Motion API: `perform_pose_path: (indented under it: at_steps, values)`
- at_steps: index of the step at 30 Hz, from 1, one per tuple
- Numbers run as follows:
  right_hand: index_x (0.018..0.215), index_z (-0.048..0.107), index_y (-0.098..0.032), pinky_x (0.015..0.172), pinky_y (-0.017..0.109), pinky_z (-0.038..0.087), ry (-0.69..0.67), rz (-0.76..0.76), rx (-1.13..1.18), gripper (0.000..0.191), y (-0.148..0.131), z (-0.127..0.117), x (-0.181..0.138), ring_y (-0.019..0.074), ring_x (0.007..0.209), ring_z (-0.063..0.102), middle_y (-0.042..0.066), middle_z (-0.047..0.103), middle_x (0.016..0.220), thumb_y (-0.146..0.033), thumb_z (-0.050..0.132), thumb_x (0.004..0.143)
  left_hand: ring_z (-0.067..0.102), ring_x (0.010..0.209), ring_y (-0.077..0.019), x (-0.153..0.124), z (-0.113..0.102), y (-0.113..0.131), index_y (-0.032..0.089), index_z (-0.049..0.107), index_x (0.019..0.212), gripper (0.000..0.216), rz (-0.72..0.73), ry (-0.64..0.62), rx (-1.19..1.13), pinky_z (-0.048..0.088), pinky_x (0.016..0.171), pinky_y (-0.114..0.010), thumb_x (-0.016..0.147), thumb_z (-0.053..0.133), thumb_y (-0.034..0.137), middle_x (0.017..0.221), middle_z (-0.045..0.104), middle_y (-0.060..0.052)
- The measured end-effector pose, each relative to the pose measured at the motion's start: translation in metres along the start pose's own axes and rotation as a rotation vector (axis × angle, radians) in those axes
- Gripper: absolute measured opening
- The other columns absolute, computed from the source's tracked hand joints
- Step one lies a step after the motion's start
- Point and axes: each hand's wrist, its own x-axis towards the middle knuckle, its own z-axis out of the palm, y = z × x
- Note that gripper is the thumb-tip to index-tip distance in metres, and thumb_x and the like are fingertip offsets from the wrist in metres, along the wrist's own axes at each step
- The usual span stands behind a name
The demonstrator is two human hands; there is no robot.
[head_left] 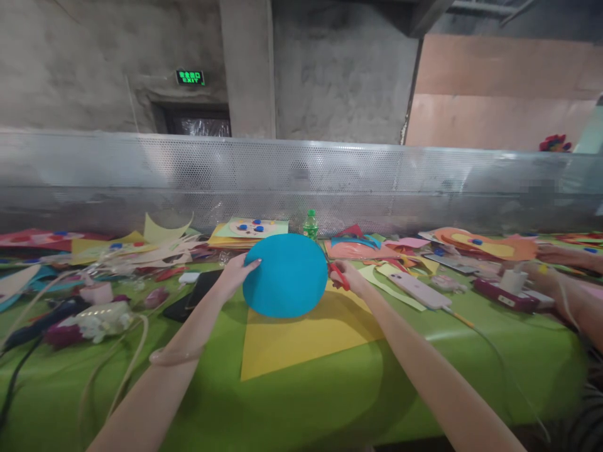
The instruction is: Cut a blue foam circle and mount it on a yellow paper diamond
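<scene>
The step in hand appears to be trimming or rounding the edge of a bright blue, roughly oval sheet of craft paper or foam (285, 276). It is held up at the centre of the view, its face tilted toward the wearer, over a flat yellow sheet (282, 348) at its 6 o'clock on the green-covered bench (226, 408). Taking the blue sheet as the clock face, the left hand (237, 274) pinches its rim between 9 and 10 o'clock, thumb on the near face and the other fingers mostly hidden behind. The right hand (349, 276) sits at 3 o'clock, closed around the handles of red-handled scissors (340, 277); the blades are too small and blurred to tell whether they are open or biting the edge.

Carrying on such a cut would call for the left hand to steady the sheet and turn its rim toward the scissors, its fingers clear of the blades.

The left forearm reaches in from 7 o'clock, with a pale bracelet (174, 356) near the wrist; the right comes from between 4 and 5 o'clock. Both are extended forward, the hands at nearly equal height. A green bottle (310, 225) stands behind the sheet near 1 o'clock.
</scene>
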Motion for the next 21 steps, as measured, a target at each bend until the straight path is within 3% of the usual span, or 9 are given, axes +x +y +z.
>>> perform_pose_path:
  at_steps: [21]
  values:
    - [0.069,0.044,-0.018,0.040,0.019,0.035,-0.021,0.005,-0.021,0.011,0.0000,-0.0010,-0.0002,0.0074,0.043,0.047,-0.006,0.044,0.053,-0.021,0.048,0.059,0.056,0.105,-0.0289,0.0038,-0.0018,-0.0059,0.020,0.057,0.115,0.054,-0.026,-0.001,0.022,0.046,0.085,-0.039,0.070,0.062,0.050,0.122,0.058,-0.008]
